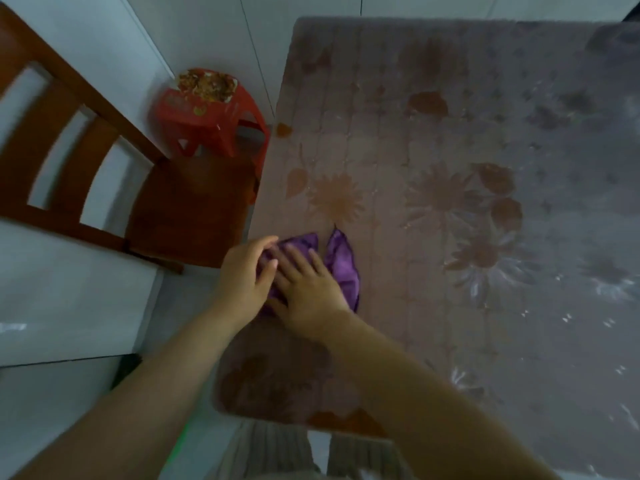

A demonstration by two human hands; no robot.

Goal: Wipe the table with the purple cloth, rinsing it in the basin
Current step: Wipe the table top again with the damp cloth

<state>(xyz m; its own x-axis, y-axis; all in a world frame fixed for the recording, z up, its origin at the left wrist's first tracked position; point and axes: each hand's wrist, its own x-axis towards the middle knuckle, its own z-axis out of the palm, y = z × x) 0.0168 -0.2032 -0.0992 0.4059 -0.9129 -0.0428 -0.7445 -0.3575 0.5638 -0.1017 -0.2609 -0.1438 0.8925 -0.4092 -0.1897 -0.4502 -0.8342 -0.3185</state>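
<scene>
At the near left edge of the flowered worktop [450, 133], bunched purple cloth [341, 261] pinned beneath the right grip [308, 289], fingers straight and spread. Left grip [246, 275] just beside, loosely curved over the cloth's left end. Past the edge, wooden chair [104, 161] and red stool [207, 123].

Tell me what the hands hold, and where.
Nothing gripped: right hand presses flat on the middle of the crumpled purple cloth, left hand rests on its left end.

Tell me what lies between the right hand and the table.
The purple cloth: the head view shows the right hand pressing it flat on the table.
</scene>
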